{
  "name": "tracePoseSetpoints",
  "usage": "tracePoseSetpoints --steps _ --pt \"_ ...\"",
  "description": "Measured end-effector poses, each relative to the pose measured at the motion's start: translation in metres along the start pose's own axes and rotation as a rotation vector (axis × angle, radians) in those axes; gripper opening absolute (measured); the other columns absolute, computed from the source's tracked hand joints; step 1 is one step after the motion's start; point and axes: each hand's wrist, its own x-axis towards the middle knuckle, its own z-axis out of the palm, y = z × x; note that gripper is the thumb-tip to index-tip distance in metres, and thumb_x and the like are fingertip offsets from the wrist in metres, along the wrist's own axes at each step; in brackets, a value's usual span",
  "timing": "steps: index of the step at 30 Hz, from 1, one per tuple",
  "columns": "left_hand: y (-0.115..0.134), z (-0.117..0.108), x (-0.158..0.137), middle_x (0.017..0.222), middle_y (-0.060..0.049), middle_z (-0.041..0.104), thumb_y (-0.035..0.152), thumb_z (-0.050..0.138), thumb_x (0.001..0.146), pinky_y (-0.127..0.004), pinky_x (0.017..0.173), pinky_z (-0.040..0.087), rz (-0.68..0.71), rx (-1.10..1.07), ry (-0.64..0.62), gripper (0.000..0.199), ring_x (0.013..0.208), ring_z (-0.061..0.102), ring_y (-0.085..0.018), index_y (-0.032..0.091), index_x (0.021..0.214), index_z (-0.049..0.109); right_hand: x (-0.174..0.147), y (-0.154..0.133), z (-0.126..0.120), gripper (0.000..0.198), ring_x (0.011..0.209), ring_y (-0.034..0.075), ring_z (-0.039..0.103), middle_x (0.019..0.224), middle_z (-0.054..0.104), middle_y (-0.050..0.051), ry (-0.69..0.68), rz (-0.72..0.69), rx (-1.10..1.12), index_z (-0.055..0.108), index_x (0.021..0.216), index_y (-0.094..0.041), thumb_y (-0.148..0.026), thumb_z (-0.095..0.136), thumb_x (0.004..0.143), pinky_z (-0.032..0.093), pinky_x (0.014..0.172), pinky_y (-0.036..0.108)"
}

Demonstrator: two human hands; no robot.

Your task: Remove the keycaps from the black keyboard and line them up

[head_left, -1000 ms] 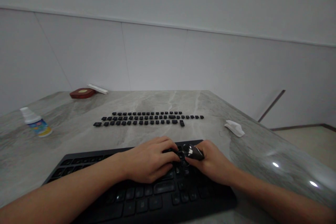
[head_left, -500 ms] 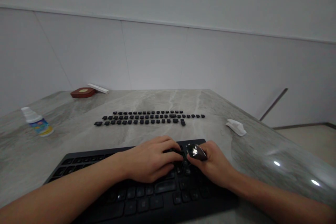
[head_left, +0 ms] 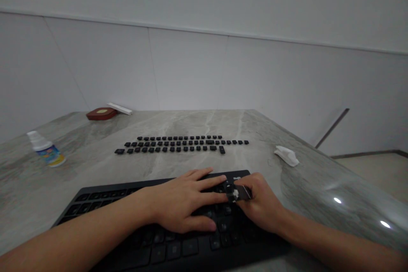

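Observation:
A black keyboard (head_left: 255,253) lies at the front of the table, with keys present along its near edge and black sockets showing at its upper left. My left hand (head_left: 181,204) is spread palm down over its middle, fingers apart, the index fingertip reaching to a black keycap. That large keycap (head_left: 242,192) is pinched between the thumb and fingers of my right hand (head_left: 263,199), above the keyboard's right side, with a pale spot at its left end. Beyond the keyboard, several loose black keycaps (head_left: 172,149) sit in three rows.
A white bottle with a colourful label (head_left: 49,153) stands tilted-looking at the left. Behind it are a dark red box (head_left: 101,114) and a white bar-shaped thing (head_left: 120,108) against the wall. Crumpled white tissue (head_left: 287,155) lies near the right edge of the marble-patterned table (head_left: 191,120).
My left hand's fingers have spread and stretched out to the right, the thumb now showing. The keycap in my right hand has moved slightly down and turned.

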Motion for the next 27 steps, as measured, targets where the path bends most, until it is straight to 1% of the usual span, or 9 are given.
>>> tracePoseSetpoints --steps 3,6,9,16,18,19,22,24,27 --pt "0.0008 -0.0008 0.0007 0.158 -0.014 0.025 0.048 0.057 0.093 -0.065 0.112 0.027 -0.008 0.012 -0.021 0.062 0.144 0.022 -0.042 0.026 0.148 0.038 -0.0001 0.0007 0.0008 0.023 0.044 0.008 0.031 0.046 0.035 -0.004 -0.001 -0.002 -0.016 0.035 0.047 -0.018 -0.018 0.046 0.067 0.021 0.046 0.022" --pt "0.0020 -0.0018 0.0013 0.157 -0.014 0.027 0.046 0.057 0.093 -0.064 0.112 0.028 0.014 0.008 -0.002 0.062 0.143 0.027 -0.040 0.026 0.148 0.037 -0.0014 0.0017 0.0020 0.026 0.043 0.007 0.030 0.045 0.035 -0.004 0.045 -0.048 0.002 0.034 0.047 -0.018 -0.020 0.046 0.071 0.021 0.046 0.022" --pt "0.0023 -0.0021 0.0012 0.156 -0.015 0.028 0.047 0.057 0.093 -0.064 0.112 0.029 0.018 0.012 0.007 0.061 0.143 0.028 -0.041 0.024 0.147 0.040 -0.0021 0.0021 0.0024 0.027 0.042 0.007 0.030 0.045 0.036 -0.004 0.044 -0.075 0.005 0.036 0.047 -0.018 -0.021 0.046 0.072 0.021 0.046 0.023" --pt "0.0015 -0.0028 0.0018 0.158 -0.011 0.026 0.046 0.059 0.092 -0.064 0.112 0.028 -0.014 0.011 -0.025 0.063 0.144 0.025 -0.041 0.029 0.148 0.036 0.0003 -0.0011 -0.0016 0.027 0.045 0.008 0.027 0.048 0.029 -0.005 0.016 -0.030 0.092 0.031 0.048 -0.019 -0.020 0.045 0.071 0.022 0.045 0.022" --pt "0.0025 -0.0045 0.0026 0.158 -0.011 0.026 0.046 0.059 0.092 -0.064 0.112 0.028 -0.011 0.005 -0.028 0.064 0.144 0.024 -0.041 0.028 0.149 0.035 -0.0008 -0.0001 -0.0020 0.030 0.045 0.009 0.027 0.047 0.030 -0.004 0.024 -0.028 0.100 0.030 0.048 -0.020 -0.023 0.047 0.073 0.023 0.045 0.023" --pt "0.0031 -0.0055 0.0030 0.158 -0.012 0.027 0.045 0.059 0.092 -0.064 0.113 0.028 -0.006 -0.002 -0.028 0.065 0.144 0.024 -0.040 0.028 0.150 0.034 -0.0016 0.0008 -0.0021 0.033 0.046 0.009 0.028 0.048 0.031 -0.003 0.054 -0.009 0.115 0.030 0.048 -0.020 -0.027 0.047 0.076 0.024 0.045 0.024" --pt "0.0047 -0.0076 0.0036 0.156 -0.014 0.029 0.044 0.058 0.093 -0.061 0.114 0.029 0.009 -0.015 -0.024 0.068 0.145 0.026 -0.037 0.025 0.151 0.029 -0.0031 0.0041 -0.0021 0.041 0.048 0.011 0.030 0.049 0.031 -0.003 0.153 0.099 0.177 0.031 0.050 -0.021 -0.040 0.046 0.083 0.027 0.046 0.025" --pt "0.0050 -0.0076 0.0035 0.156 -0.014 0.030 0.044 0.057 0.094 -0.059 0.115 0.027 0.009 -0.007 -0.029 0.066 0.145 0.025 -0.035 0.024 0.151 0.031 -0.0028 0.0052 -0.0021 0.042 0.048 0.010 0.029 0.050 0.030 -0.004 0.131 0.130 0.196 0.032 0.050 -0.021 -0.040 0.047 0.084 0.026 0.045 0.024" --pt "0.0044 -0.0061 0.0030 0.157 -0.012 0.029 0.043 0.056 0.095 -0.059 0.117 0.024 0.003 -0.001 -0.035 0.060 0.145 0.026 -0.034 0.025 0.148 0.035 -0.0021 0.0043 -0.0023 0.040 0.046 0.008 0.026 0.049 0.029 -0.005 0.042 0.047 0.166 0.033 0.050 -0.019 -0.033 0.049 0.084 0.024 0.044 0.023"
